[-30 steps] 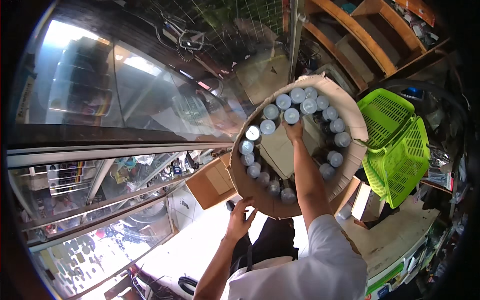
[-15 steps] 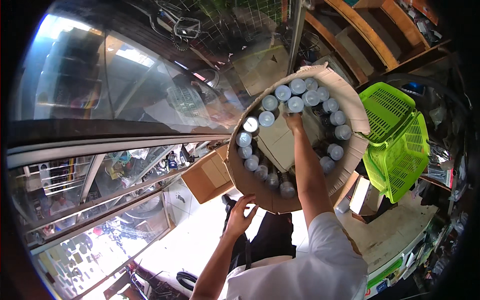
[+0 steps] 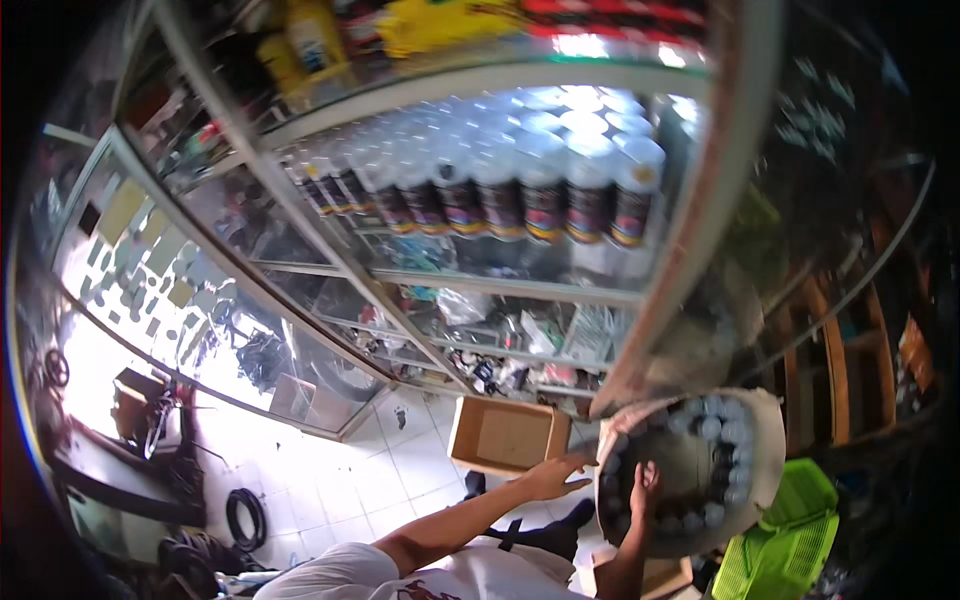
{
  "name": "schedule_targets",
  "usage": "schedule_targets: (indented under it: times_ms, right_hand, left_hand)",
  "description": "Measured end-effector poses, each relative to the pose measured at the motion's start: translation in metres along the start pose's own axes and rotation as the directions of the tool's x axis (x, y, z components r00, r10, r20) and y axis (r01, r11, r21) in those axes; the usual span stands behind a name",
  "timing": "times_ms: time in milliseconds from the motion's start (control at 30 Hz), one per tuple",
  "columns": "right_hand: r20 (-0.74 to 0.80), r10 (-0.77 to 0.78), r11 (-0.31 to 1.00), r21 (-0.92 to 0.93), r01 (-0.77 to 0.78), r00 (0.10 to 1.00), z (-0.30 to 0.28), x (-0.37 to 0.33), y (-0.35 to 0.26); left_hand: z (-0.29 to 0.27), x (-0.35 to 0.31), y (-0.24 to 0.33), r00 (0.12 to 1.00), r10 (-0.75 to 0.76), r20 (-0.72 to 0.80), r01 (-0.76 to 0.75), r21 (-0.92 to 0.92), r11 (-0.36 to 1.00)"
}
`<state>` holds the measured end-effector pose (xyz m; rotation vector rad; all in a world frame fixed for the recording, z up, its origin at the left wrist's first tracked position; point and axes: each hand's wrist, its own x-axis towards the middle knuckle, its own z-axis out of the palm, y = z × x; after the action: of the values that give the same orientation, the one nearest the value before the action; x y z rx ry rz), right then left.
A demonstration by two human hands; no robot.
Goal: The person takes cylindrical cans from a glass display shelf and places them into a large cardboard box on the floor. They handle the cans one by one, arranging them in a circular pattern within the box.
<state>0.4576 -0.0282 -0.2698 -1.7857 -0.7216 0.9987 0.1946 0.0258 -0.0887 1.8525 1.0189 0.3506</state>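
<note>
A large rounded cardboard box [image 3: 768, 440] stands at the lower right, with clear-capped spray cans [image 3: 711, 428] ringed along its inner wall. My left hand [image 3: 558, 478] reaches toward the box's left edge, fingers stretched out and apart, holding nothing. Whether its fingertips touch the rim I cannot tell. Above the left part of the box opening is my right hand [image 3: 645, 486], its fingers raised and loosely apart. Nothing shows in it, though the picture is blurred there.
A glass display cabinet holds a shelf of capped spray cans [image 3: 542, 195]. Below it an open brown carton [image 3: 508, 436] lies on white floor tiles [image 3: 375, 480]. Green plastic baskets [image 3: 785, 545] stand right of the box, near wooden shelving [image 3: 838, 375]. A black coil [image 3: 246, 520] lies at the left.
The view has swung toward the cabinet, so the box now appears lower right. My right hand has drawn back from the box's middle toward its near left side. My left hand's fingers are straighter.
</note>
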Motion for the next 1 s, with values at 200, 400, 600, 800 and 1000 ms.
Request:
schedule_targets:
  times_ms: [200,400,600,800,1000]
  right_hand:
    - [0.368,-0.222,0.973,0.143,0.181,0.903,0.139,-0.115,-0.173]
    - [0.402,-0.804,0.526,0.14,0.839,0.438,0.292,-0.167,-0.411]
    - [0.219,-0.9,0.288,-0.35,0.892,0.377,0.394,-0.151,-0.593]
    - [0.227,-0.9,0.223,-0.492,0.841,0.372,0.419,-0.144,-0.585]
    - [0.201,-0.929,0.212,-0.4,0.892,0.311,0.377,-0.18,-0.545]
  left_hand:
    - [-0.126,-0.118,-0.058,0.977,0.122,-0.173,-0.092,0.171,0.981]
    - [-0.248,-0.209,-0.085,0.847,0.065,-0.527,-0.064,0.021,0.998]
    - [-0.349,-0.247,-0.009,0.761,0.153,-0.631,-0.146,0.063,0.987]
    - [-0.4,-0.225,0.043,0.649,0.412,-0.639,-0.257,0.326,0.91]
    - [-0.449,-0.138,0.073,0.382,0.563,-0.733,-0.277,0.49,0.826]
